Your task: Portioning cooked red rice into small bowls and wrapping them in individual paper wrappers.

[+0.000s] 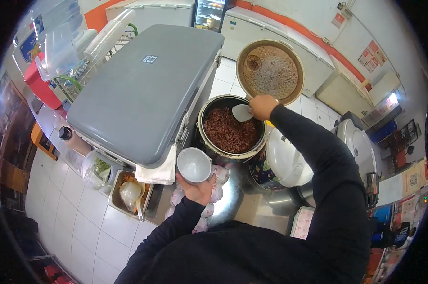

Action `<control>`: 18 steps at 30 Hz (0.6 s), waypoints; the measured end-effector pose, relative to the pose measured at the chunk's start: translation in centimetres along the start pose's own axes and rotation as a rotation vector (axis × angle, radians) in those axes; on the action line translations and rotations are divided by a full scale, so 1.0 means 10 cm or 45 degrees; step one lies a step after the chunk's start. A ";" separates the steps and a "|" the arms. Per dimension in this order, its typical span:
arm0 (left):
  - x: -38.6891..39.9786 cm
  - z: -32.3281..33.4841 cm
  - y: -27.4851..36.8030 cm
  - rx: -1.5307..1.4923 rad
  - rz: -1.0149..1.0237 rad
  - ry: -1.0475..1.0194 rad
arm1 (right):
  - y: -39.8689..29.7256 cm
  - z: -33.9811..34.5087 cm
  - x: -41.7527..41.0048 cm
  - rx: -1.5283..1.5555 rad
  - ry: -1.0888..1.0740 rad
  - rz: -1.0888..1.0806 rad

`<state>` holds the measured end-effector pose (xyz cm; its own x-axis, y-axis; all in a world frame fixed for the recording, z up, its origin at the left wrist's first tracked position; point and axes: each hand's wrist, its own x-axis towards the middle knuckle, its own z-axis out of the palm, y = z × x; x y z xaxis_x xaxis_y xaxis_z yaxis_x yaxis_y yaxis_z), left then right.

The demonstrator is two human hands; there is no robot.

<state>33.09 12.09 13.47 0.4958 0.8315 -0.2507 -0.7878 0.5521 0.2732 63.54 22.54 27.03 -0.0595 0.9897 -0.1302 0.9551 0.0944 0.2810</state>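
Observation:
A small round metal bowl [194, 164] sits in my left hand [197, 190], its pale inside facing up and nothing seen in it. My right hand [263, 107] grips a white rice paddle [241, 113] over the open rice cooker [199, 127]. Dark reddish-brown rice [228, 133] fills much of the pot, and the paddle's blade is at the rice's upper right part. Behind my right hand, the cooker's raised lid [270, 69] shows a stained inner face. Below my left hand lie several wrapped bundles [219, 174] in printed paper, partly hidden by the hand and sleeve.
A large grey-lidded cooler box [146, 88] stands left of the cooker, with a white cloth [157, 170] at its corner. Right of the pot is a closed rice cooker [285, 159]. A metal food pan [114, 193] holds a ladle [140, 209]. Stacked printed wrappers [302, 223] lie at right.

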 end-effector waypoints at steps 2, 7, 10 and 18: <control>-0.02 -0.05 0.02 0.045 0.038 -0.033 | 0.02 0.05 -0.03 -0.013 -0.056 0.006; -0.04 -0.13 0.07 0.027 0.005 -0.078 | 0.09 0.15 -0.11 0.040 0.023 0.057; -0.09 -0.10 0.10 0.051 0.062 -0.048 | 0.07 0.13 -0.14 0.086 0.046 0.081; 0.00 -0.30 0.07 0.130 0.149 -0.106 | 0.04 0.29 -0.12 0.001 0.033 0.147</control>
<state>31.43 12.33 10.90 0.4345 0.8905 -0.1351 -0.8029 0.4509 0.3899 64.78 21.11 24.55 0.0437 0.9964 -0.0727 0.9561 -0.0206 0.2923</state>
